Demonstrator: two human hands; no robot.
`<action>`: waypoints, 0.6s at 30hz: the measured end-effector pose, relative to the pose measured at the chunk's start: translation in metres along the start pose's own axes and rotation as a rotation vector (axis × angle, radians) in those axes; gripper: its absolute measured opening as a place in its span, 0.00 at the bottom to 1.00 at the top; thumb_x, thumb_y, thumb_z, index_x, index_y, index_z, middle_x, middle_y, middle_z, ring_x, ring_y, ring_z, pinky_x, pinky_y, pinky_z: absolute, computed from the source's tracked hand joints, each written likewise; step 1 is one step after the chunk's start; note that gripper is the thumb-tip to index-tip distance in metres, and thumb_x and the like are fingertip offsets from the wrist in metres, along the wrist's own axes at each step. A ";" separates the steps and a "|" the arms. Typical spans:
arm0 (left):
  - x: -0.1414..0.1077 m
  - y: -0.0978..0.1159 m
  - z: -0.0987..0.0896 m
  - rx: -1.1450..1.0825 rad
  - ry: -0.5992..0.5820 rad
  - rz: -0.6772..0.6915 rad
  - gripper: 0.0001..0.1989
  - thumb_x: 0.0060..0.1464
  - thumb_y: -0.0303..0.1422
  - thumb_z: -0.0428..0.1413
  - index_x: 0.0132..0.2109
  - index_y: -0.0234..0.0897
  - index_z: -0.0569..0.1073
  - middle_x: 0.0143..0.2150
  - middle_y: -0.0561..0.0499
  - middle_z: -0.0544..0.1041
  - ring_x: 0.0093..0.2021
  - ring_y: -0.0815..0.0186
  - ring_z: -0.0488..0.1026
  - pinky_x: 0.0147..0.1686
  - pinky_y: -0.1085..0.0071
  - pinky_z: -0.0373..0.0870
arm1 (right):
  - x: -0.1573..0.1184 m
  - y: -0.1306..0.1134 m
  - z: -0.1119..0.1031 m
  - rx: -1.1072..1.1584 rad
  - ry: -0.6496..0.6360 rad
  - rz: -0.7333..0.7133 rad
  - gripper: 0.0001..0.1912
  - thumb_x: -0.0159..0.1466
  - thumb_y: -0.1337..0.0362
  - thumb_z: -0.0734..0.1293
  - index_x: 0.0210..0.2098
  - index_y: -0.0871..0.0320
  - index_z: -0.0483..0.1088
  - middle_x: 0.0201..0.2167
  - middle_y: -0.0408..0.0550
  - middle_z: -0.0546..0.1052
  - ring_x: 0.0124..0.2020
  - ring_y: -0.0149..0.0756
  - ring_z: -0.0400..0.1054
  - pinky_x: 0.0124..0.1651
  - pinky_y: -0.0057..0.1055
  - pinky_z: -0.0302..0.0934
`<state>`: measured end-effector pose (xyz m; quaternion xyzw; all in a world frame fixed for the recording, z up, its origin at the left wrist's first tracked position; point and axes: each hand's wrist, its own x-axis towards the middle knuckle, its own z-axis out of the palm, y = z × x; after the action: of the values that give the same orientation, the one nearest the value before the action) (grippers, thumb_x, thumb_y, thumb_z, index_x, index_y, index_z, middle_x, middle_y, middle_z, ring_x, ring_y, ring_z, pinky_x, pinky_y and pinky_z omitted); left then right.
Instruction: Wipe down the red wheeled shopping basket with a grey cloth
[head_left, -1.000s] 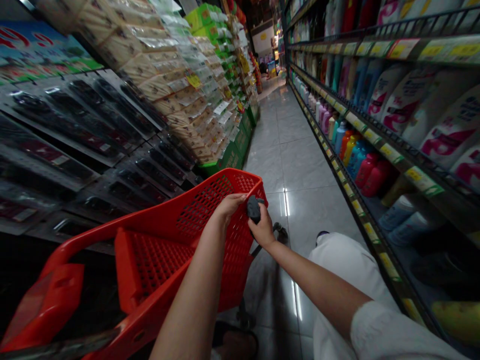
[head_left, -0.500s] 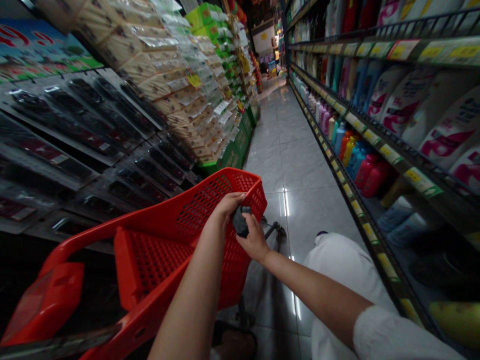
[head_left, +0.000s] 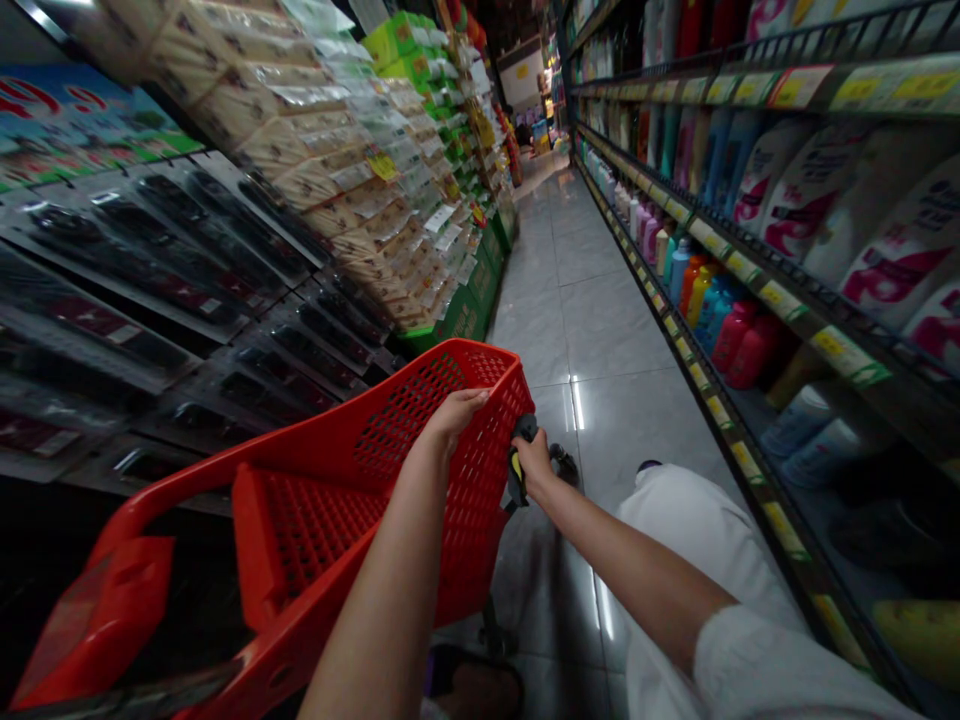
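The red plastic shopping cart (head_left: 292, 590) stands in front of me, tilted in the view, with perforated walls. My left hand (head_left: 459, 412) is closed at its near rim, close to the far corner; the fingers' undersides are hidden. Just outside the cart's wall, my right hand (head_left: 534, 460) is wrapped around a small dark grey object with a yellow part (head_left: 517, 482). Its exact kind I cannot make out, since the fingers cover some of it. Beneath that hand a dark caster wheel (head_left: 564, 464) shows near the floor.
Shelves with shampoo bottles (head_left: 814, 185) and price tags run along the right. On the left stand stacked tissue packs (head_left: 315, 170) and hanging dark packaged goods (head_left: 157, 250). A tiled aisle (head_left: 592, 300) leads away between them. My knee in white trousers (head_left: 682, 530) is at lower right.
My right hand has moved a little right, away from my left hand, carrying the dark object. The object has turned, and its yellow part now shows. My left hand stays at the rim.
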<state>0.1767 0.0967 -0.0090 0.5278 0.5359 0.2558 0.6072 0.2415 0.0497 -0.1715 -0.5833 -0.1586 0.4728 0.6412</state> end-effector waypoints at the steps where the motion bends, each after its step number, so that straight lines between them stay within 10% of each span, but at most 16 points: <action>1: 0.001 0.000 0.000 0.008 0.003 0.012 0.18 0.41 0.38 0.69 0.38 0.31 0.82 0.31 0.45 0.82 0.32 0.59 0.78 0.40 0.64 0.72 | 0.003 -0.012 0.004 0.022 -0.019 -0.057 0.21 0.54 0.66 0.63 0.48 0.55 0.62 0.41 0.46 0.76 0.41 0.38 0.72 0.45 0.33 0.68; 7: 0.004 0.001 0.000 0.012 0.016 0.065 0.17 0.36 0.37 0.72 0.34 0.32 0.82 0.31 0.46 0.83 0.34 0.61 0.77 0.44 0.66 0.70 | 0.011 -0.046 -0.006 -0.162 -0.138 -0.447 0.27 0.54 0.64 0.67 0.53 0.54 0.63 0.49 0.48 0.75 0.49 0.40 0.69 0.53 0.36 0.64; 13: -0.004 0.002 0.001 -0.002 -0.014 0.011 0.20 0.37 0.39 0.71 0.38 0.32 0.82 0.31 0.45 0.82 0.32 0.60 0.77 0.39 0.64 0.72 | 0.016 0.002 -0.030 -0.316 -0.033 -0.046 0.16 0.51 0.69 0.66 0.40 0.55 0.66 0.35 0.47 0.77 0.38 0.43 0.72 0.43 0.38 0.66; 18: -0.007 0.001 0.001 0.030 -0.013 0.001 0.19 0.41 0.40 0.70 0.40 0.33 0.82 0.33 0.46 0.83 0.35 0.59 0.78 0.41 0.65 0.71 | 0.043 -0.029 -0.016 -0.168 0.031 -0.097 0.15 0.57 0.65 0.61 0.45 0.56 0.64 0.42 0.48 0.77 0.41 0.38 0.72 0.45 0.33 0.67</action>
<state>0.1761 0.0902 -0.0056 0.5387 0.5356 0.2444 0.6027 0.2869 0.0778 -0.1642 -0.6339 -0.2155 0.4173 0.6145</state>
